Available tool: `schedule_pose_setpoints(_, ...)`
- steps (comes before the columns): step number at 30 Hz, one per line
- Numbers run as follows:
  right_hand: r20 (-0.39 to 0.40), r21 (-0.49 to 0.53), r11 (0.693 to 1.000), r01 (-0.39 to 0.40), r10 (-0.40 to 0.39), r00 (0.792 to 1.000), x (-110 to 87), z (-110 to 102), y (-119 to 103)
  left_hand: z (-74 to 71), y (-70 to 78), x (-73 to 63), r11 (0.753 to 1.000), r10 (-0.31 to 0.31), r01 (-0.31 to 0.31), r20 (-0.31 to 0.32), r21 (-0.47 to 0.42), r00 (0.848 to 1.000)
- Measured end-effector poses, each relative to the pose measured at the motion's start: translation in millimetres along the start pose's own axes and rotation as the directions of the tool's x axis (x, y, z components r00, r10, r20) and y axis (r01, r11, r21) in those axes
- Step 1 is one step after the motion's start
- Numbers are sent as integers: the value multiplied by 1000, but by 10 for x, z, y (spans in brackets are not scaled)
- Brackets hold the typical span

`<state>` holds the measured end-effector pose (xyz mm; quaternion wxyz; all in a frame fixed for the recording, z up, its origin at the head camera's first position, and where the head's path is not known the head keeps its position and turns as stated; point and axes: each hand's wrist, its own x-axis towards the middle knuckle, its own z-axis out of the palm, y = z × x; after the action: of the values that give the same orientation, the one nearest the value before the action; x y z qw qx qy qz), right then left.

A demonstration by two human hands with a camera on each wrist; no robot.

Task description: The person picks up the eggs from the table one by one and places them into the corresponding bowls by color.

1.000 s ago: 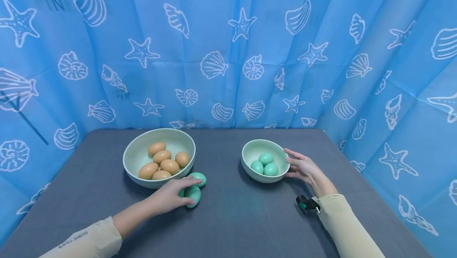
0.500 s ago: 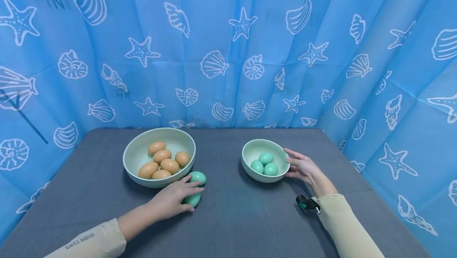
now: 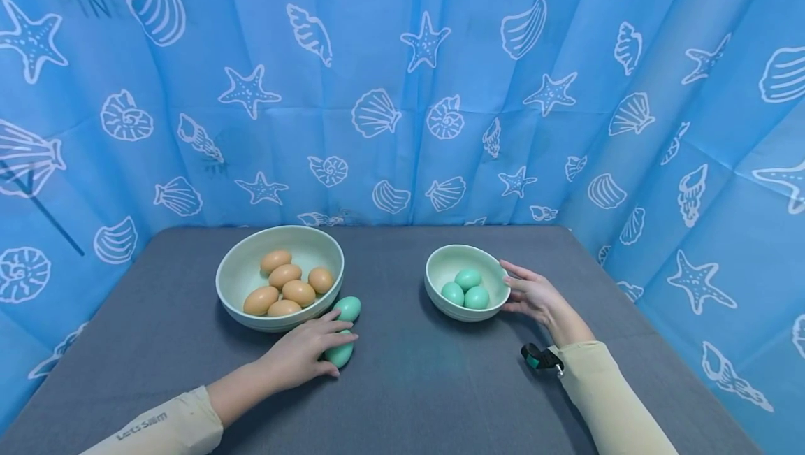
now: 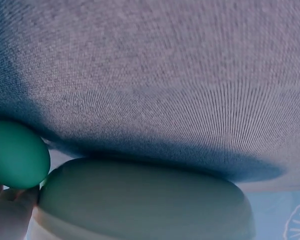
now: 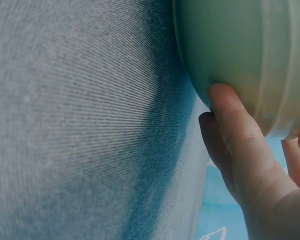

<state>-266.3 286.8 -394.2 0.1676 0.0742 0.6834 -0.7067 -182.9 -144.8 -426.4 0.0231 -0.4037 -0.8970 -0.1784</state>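
Observation:
My left hand [image 3: 298,354], fingers spread and nearly straight, reaches over two green eggs beside the large pale green bowl [image 3: 242,266]. Its fingertips lie over the nearer egg [image 3: 339,354], with the thumb low on its near side. The farther egg [image 3: 348,309] sits at the fingertips, close to the bowl's wall. One green egg [image 4: 19,155] appears above the fingers [image 4: 10,212] in the left wrist view. My right hand [image 3: 534,298] rests its extended fingers against the outside of the small pale green bowl [image 3: 462,314], which holds three green eggs [image 3: 476,298].
Several brown eggs [image 3: 298,293] lie inside the large bowl at the left. A grey cloth [image 3: 402,399] covers the table. Behind it hangs a blue curtain [image 3: 390,35] with white shells and starfish. A black strap [image 3: 539,357] is at the right wrist.
My left thumb and fingers have loosened and spread from the nearer green egg. The farther green egg has shifted slightly toward the back. The right hand and small bowl stay put.

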Motion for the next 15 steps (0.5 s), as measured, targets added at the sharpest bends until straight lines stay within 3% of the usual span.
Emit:
schedule_pose_setpoints(5,-1,8,1000,-3,3,1000,-13,8,-7,5,0,7,1000,2,-2,-16,-5,1000)
schedule_pose_setpoints(9,2,9,1000,2,-2,1000,-20,10,-6,-19,19,26,993,-66,64,-19,-101,998)
schedule_pose_setpoints(15,0,19,1000,8,-8,1000,2,-8,7,-75,57,92,958,-157,128,-96,-256,983)
